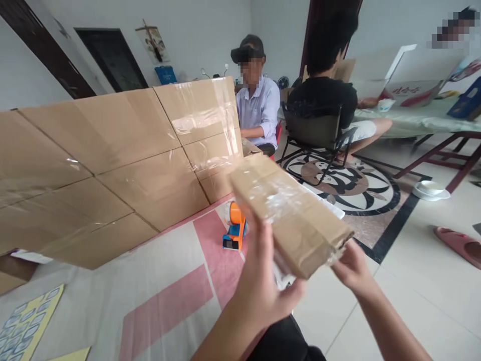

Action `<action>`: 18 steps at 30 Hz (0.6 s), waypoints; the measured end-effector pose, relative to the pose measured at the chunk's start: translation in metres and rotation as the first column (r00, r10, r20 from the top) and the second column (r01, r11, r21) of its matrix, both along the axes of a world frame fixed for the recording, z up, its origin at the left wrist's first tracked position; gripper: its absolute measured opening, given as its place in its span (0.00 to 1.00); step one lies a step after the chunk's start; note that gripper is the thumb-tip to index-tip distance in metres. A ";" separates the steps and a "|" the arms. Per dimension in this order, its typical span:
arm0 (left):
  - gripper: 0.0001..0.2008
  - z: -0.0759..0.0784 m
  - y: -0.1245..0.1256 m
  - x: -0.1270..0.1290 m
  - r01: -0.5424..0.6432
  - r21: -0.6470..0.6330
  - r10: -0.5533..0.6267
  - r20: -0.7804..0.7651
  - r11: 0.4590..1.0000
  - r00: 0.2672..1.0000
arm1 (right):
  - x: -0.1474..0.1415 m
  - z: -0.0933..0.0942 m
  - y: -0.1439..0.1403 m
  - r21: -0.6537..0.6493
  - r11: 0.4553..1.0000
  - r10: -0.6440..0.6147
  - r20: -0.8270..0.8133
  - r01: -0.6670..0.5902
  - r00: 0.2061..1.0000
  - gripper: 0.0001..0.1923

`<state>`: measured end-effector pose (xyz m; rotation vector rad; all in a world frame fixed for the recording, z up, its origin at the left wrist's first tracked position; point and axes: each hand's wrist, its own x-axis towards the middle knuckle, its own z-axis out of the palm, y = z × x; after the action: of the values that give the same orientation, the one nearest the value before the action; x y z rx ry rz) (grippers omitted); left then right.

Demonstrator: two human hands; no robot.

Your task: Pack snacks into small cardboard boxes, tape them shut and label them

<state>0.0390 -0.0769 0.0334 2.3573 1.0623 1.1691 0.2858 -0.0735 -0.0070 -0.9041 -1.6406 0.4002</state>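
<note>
A taped cardboard box (pixel 293 210) is held up in the air between my two hands, tilted, over the table's right edge. My left hand (pixel 265 281) grips its near left side, thumb and fingers apart around the cardboard. At the near right corner, my right hand (pixel 351 265) holds the box, its fingers partly hidden behind it. Clear tape shines along the top face and hangs loosely at that corner. Behind my left hand, an orange and blue tape dispenser (pixel 235 230) sits on the pink and grey tablecloth (pixel 169 306).
Stacked cardboard boxes (pixel 146 160) form a wall along the table's far side. Yellow sticker sheets (pixel 32 321) lie at the near left. One person in a cap (pixel 259 100) sits beyond the boxes; another person (pixel 323 90) sits in a chair. A pink slipper (pixel 460 245) lies on the floor.
</note>
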 end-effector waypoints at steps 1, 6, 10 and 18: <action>0.57 -0.001 0.013 0.022 0.046 0.003 -0.046 0.045 0.999 0.998 | 0.023 -0.008 0.004 -0.037 0.998 -0.056 -0.011 0.055 0.998 0.17; 0.40 -0.034 0.066 0.078 0.144 -0.086 -0.146 -0.017 0.986 0.989 | 0.075 -0.036 0.058 -0.268 0.956 -0.113 0.046 0.122 0.992 0.24; 0.42 -0.050 0.095 0.083 0.005 -0.218 -0.038 -0.145 0.976 0.989 | 0.070 -0.041 0.110 -0.328 0.932 -0.127 0.102 0.154 0.987 0.25; 0.45 0.004 0.142 0.070 -0.136 -0.373 0.089 -0.141 0.918 0.986 | 0.037 -0.015 0.264 -0.336 0.875 -0.223 0.358 0.348 0.907 0.20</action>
<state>0.1093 0.0651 0.0376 2.1018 1.3452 0.7719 0.3228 0.1907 -0.0217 -1.5648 -1.6977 0.4002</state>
